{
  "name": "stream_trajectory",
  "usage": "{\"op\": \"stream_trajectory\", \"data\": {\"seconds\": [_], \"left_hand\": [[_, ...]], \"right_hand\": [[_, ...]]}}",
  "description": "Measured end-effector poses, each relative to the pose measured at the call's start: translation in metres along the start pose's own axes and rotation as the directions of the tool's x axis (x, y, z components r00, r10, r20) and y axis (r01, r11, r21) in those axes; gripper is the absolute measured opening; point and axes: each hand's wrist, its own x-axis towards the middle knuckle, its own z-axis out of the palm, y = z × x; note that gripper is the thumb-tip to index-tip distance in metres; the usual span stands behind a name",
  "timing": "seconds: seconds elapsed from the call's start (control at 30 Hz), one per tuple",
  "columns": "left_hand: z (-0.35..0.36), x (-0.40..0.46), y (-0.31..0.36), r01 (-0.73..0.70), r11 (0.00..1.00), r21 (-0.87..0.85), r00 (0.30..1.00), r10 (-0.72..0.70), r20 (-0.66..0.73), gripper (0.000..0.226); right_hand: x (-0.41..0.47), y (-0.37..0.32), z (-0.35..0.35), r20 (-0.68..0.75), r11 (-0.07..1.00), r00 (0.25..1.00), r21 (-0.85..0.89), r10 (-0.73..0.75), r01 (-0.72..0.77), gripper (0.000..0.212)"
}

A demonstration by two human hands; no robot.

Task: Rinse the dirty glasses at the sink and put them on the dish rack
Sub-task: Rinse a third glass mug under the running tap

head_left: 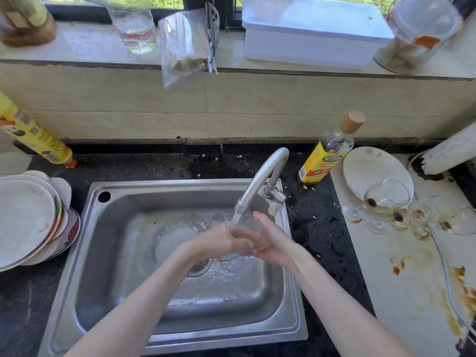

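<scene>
Over the steel sink (108, 253), both my hands hold a clear stemmed glass (248, 230) under water running from the tap (260, 181). My right hand (273, 243) cups the bowl from the right. My left hand (219, 240) grips it from the left, fingers in the stream. The glass's round foot (228, 257) shows below the hands. Several dirty stemmed glasses (401, 212) with brown dregs lie tipped on the white board at the right.
A stack of dirty plates (28, 217) sits left of the sink. A white plate (373, 168) and a yellow-labelled bottle (324, 155) stand right of the tap. The white board (391, 279) carries brown stains. A yellow bottle (33, 135) leans at far left.
</scene>
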Motion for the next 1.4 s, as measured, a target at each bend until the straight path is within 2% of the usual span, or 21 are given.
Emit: {"op": "stream_trajectory", "data": {"seconds": [0.07, 0.1, 0.17, 0.2, 0.3, 0.37, 0.43, 0.47, 0.53, 0.57, 0.6, 0.67, 0.77, 0.9, 0.93, 1.0, 1.1, 1.17, 1.23, 1.3, 1.4], "left_hand": [[0.002, -0.001, -0.002, 0.031, 0.994, 0.108, 0.989, -0.015, -0.148, 0.016], [0.007, -0.002, -0.001, -0.015, 0.992, 0.124, 0.975, 0.042, -0.217, 0.014], [0.011, -0.001, -0.003, -0.051, 0.931, 0.361, 0.923, 0.182, -0.34, 0.019], [0.015, -0.002, 0.002, -0.041, 0.857, 0.514, 0.925, 0.227, -0.305, 0.023], [0.013, 0.004, 0.004, -0.037, 0.671, 0.741, 0.936, 0.283, -0.21, 0.04], [0.009, 0.007, 0.008, -0.081, 0.541, 0.837, 0.951, 0.292, -0.097, 0.047], [0.008, 0.009, 0.01, -0.083, 0.478, 0.875, 0.971, 0.236, -0.036, 0.046], [0.008, 0.009, 0.01, -0.026, 0.526, 0.85, 0.99, 0.134, -0.053, 0.045], [0.009, 0.007, 0.004, 0.07, 0.766, 0.64, 0.997, -0.032, -0.071, 0.048], [0.01, 0.007, 0.0, 0.086, 0.848, 0.524, 0.995, -0.052, -0.079, 0.051], [0.012, 0.008, -0.002, 0.076, 0.876, 0.476, 0.995, -0.04, -0.086, 0.053], [0.015, 0.01, 0.0, 0.024, 0.789, 0.614, 0.999, -0.004, -0.033, 0.054], [0.017, 0.009, 0.01, -0.113, 0.587, 0.802, 0.993, 0.08, 0.081, 0.029], [0.018, 0.006, 0.006, -0.09, 0.524, 0.847, 0.994, 0.105, 0.04, 0.03], [0.018, 0.004, 0.006, -0.076, 0.543, 0.836, 0.993, 0.117, 0.014, 0.031], [0.018, -0.002, 0.008, -0.047, 0.696, 0.717, 0.987, 0.142, -0.074, 0.028], [0.008, -0.001, 0.009, 0.047, 0.952, 0.303, 0.952, 0.05, -0.303, 0.017], [0.005, 0.007, 0.013, 0.148, 0.981, 0.122, 0.895, -0.081, -0.439, 0.035], [0.005, 0.014, 0.017, 0.254, 0.959, 0.127, 0.833, -0.151, -0.532, 0.038], [0.006, 0.013, 0.015, 0.197, 0.964, 0.179, 0.866, -0.085, -0.493, 0.034], [0.008, 0.004, 0.005, -0.012, 0.977, 0.214, 0.957, 0.074, -0.281, 0.007]], "right_hand": [[0.003, 0.004, -0.002, -0.009, 0.998, 1.0, 0.067, -0.011, 0.011, 0.049], [0.004, 0.006, -0.003, -0.001, 0.994, 1.0, 0.105, -0.023, 0.023, 0.05], [0.005, 0.008, -0.002, 0.026, 0.975, 0.999, 0.222, -0.037, 0.031, 0.052], [0.008, 0.01, -0.003, 0.029, 0.968, 0.999, 0.25, -0.04, 0.031, 0.051], [0.012, 0.012, -0.002, 0.025, 0.972, 0.999, 0.235, -0.027, 0.021, 0.04], [0.012, 0.013, 0.0, 0.015, 0.973, 1.0, 0.231, -0.006, 0.002, 0.034], [0.012, 0.013, -0.001, -0.014, 0.971, 1.0, 0.239, -0.018, 0.021, 0.039], [0.014, 0.014, -0.005, -0.036, 0.973, 0.998, 0.221, -0.053, 0.06, 0.044], [0.016, 0.014, -0.009, -0.04, 0.976, 0.988, 0.156, -0.146, 0.151, 0.057], [0.015, 0.016, -0.009, -0.038, 0.973, 0.981, 0.121, -0.191, 0.195, 0.064], [0.016, 0.019, -0.012, -0.034, 0.968, 0.975, 0.118, -0.221, 0.224, 0.065], [0.016, 0.023, -0.013, -0.018, 0.951, 0.968, 0.18, -0.251, 0.25, 0.055], [0.015, 0.022, -0.008, -0.042, 0.954, 0.984, 0.242, -0.171, 0.176, 0.048], [0.013, 0.016, -0.007, -0.083, 0.97, 0.996, 0.242, 0.035, -0.014, 0.041], [0.011, 0.016, -0.008, -0.09, 0.977, 0.995, 0.209, 0.053, -0.033, 0.043], [0.012, 0.021, -0.01, -0.061, 0.99, 0.998, 0.144, 0.015, -0.006, 0.055], [0.007, 0.023, -0.007, 0.057, 0.985, 0.991, 0.131, -0.12, 0.111, 0.063], [0.003, 0.02, -0.004, 0.11, 0.964, 0.971, 0.189, -0.211, 0.188, 0.054], [0.003, 0.018, -0.001, 0.127, 0.955, 0.96, 0.197, -0.249, 0.222, 0.049], [0.004, 0.012, 0.003, 0.118, 0.965, 0.976, 0.213, -0.183, 0.155, 0.049], [0.0, 0.001, 0.005, 0.118, 0.979, 0.992, 0.204, -0.047, 0.023, 0.039]]}}
